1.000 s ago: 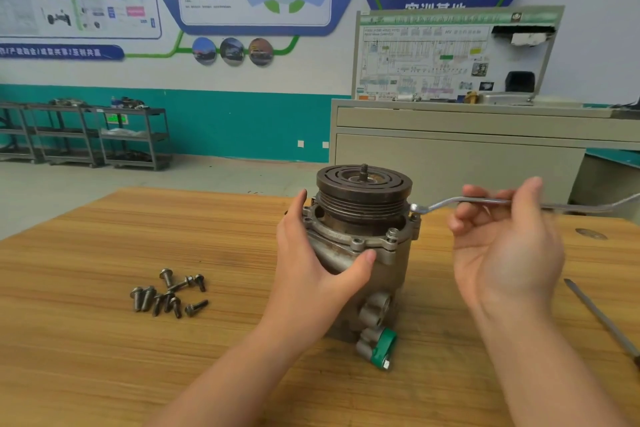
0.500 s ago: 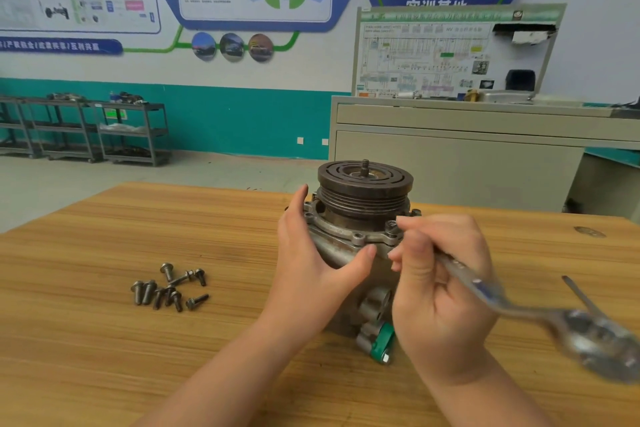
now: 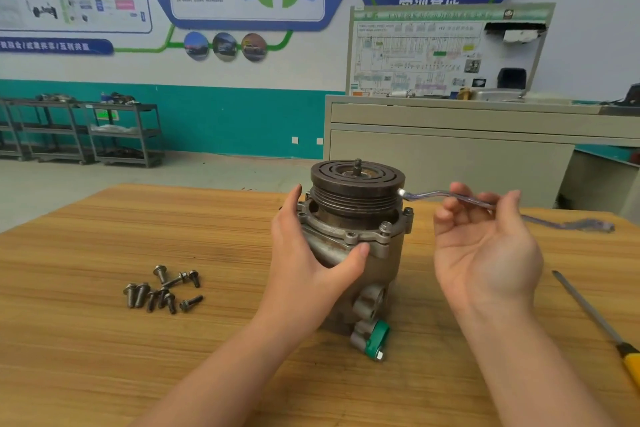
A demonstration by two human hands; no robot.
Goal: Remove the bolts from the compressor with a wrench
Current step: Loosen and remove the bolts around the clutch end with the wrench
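The compressor (image 3: 353, 250) is shown upright on the wooden table (image 3: 104, 357), near the middle of the view, pulley end up. It is steadied by the left hand (image 3: 304, 263), whose thumb is curled across the near face below the flange while the fingers wrap out of sight round the left side. The wrench (image 3: 446, 197) is held by the right hand (image 3: 485, 250) palm-up, loosely pinched between thumb and curled fingertips; its ring end lies at the right rim of the pulley, just above the far-right flange bolt (image 3: 408, 211) (whether it is seated on the head cannot be told, the shaft being motion-blurred). Half a second earlier the same hand was closed in a fist over the near flange with the wrench trailing to the near right; the tool has since been swung back out to the right, as it stood a second ago. A repeated ratcheting stroke on one bolt is suggested. Removed bolts (image 3: 162, 289) lie clustered on the table to the left, well apart from the compressor; at least two bolts are still seen in the flange, so the task is judged partly done. A screwdriver (image 3: 595, 319) lies at the near right.
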